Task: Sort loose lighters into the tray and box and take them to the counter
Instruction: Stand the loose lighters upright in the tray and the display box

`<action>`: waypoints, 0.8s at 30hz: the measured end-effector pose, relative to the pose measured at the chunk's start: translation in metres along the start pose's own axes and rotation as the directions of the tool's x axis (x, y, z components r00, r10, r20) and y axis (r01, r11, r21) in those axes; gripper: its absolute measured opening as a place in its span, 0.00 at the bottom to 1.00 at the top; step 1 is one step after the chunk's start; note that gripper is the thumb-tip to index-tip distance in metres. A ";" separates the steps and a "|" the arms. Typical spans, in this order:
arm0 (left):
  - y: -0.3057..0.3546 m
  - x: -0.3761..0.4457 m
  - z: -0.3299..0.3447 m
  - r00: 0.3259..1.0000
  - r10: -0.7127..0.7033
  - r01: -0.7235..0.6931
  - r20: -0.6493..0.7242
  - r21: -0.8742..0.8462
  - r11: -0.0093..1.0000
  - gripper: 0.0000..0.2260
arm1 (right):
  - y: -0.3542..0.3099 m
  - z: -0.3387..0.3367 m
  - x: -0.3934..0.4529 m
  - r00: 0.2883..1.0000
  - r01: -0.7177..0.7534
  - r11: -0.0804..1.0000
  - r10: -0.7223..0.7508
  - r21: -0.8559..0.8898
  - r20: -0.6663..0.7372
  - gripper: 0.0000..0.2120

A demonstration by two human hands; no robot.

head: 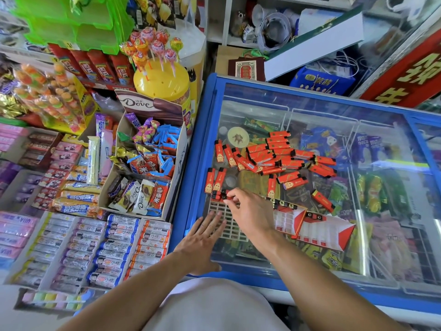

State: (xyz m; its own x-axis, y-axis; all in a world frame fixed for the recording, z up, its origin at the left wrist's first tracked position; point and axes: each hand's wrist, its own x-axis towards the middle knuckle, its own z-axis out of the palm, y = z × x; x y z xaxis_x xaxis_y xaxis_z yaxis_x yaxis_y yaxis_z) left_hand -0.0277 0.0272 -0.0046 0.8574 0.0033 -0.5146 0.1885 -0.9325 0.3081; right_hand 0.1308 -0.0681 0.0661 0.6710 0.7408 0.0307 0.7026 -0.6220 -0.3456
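1. Cardboard display boxes of wrapped sweets and chocolate bars point(143, 163) crowd the shelving on the left, under a yellow lollipop stand point(162, 80).
2. The left hand point(200, 244) lies flat, fingers straight and apart, on the white plastic grid tray point(235, 231) atop the blue-framed glass-lidded freezer point(310, 278).
3. The right hand point(250, 209) pinches a small red lighter point(225, 196) at the tray's far edge.
4. Loose red lighters point(274, 156) lie heaped on the glass beyond; a red-and-white cardboard box point(317, 228) sits just right of the tray.
5. The tray's slots are partly hidden by both hands.
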 end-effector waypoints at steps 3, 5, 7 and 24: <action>0.004 -0.002 -0.006 1.000 -0.023 0.023 -0.006 -0.024 0.999 0.51 | 0.002 -0.005 0.005 0.998 0.039 0.994 -0.034 0.100 -0.045 0.14; 0.009 -0.003 -0.014 0.998 -0.044 0.037 -0.055 -0.110 0.993 0.45 | 0.011 -0.009 0.019 0.998 0.012 0.991 -0.002 0.136 -0.070 0.11; 0.013 -0.005 -0.026 0.969 -0.061 0.005 -0.240 -0.227 0.974 0.34 | 0.025 -0.014 0.041 0.995 -0.056 0.988 0.067 0.141 -0.072 0.07; 0.018 0.009 -0.051 0.923 -0.138 0.187 -0.359 0.106 0.977 0.45 | 0.069 0.029 0.129 0.979 -0.050 0.995 0.066 -0.089 0.192 0.24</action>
State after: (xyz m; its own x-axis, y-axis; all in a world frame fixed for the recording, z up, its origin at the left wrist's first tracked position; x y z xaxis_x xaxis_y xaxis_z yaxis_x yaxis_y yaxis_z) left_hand 0.0077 0.0289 0.0372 0.9374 0.2616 -0.2299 0.2940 -0.9483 0.1197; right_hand 0.2588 -0.0083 0.0193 0.6581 0.7328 -0.1731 0.6866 -0.6784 -0.2614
